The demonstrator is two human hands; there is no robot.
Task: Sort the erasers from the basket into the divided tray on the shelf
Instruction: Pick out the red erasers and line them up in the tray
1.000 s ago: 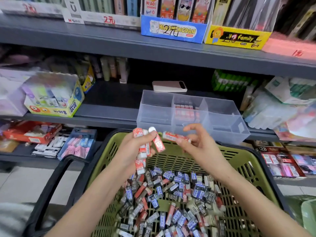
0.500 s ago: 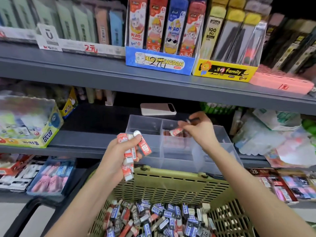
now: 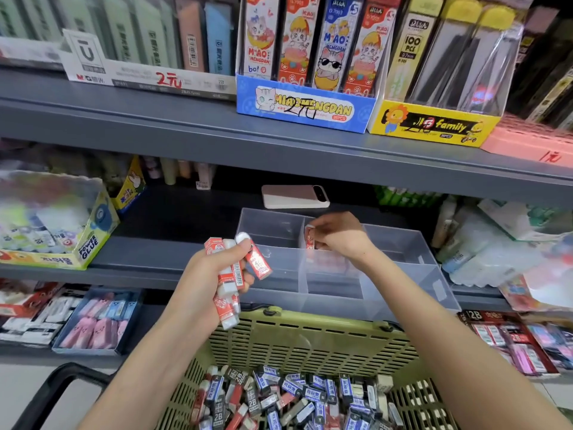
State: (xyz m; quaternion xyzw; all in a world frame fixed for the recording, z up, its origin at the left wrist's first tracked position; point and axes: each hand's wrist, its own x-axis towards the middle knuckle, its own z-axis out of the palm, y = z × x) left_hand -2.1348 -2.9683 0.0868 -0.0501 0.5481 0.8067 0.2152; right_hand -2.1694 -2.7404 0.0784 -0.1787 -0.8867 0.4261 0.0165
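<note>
A clear divided tray (image 3: 400,293) stands on the grey shelf (image 3: 161,262). My right hand (image 3: 338,235) is inside the tray's middle compartment and pinches one red-sleeved eraser (image 3: 309,238), held upright. My left hand (image 3: 210,274) hovers in front of the tray's left end and grips a bunch of red-sleeved erasers (image 3: 231,274). Below, the green basket (image 3: 310,336) holds a heap of erasers (image 3: 285,398) in blue, black and red sleeves.
A pink phone (image 3: 294,196) lies on the shelf behind the tray. A glue display box (image 3: 59,225) stands at the left and plastic-wrapped packs (image 3: 496,243) at the right. The upper shelf edge (image 3: 279,150) overhangs. The basket's black handle (image 3: 59,386) hangs at lower left.
My right hand carried one red eraser from above the basket up into the tray's middle compartment. My view tilted up. My left hand kept its bunch, level with the tray front.
</note>
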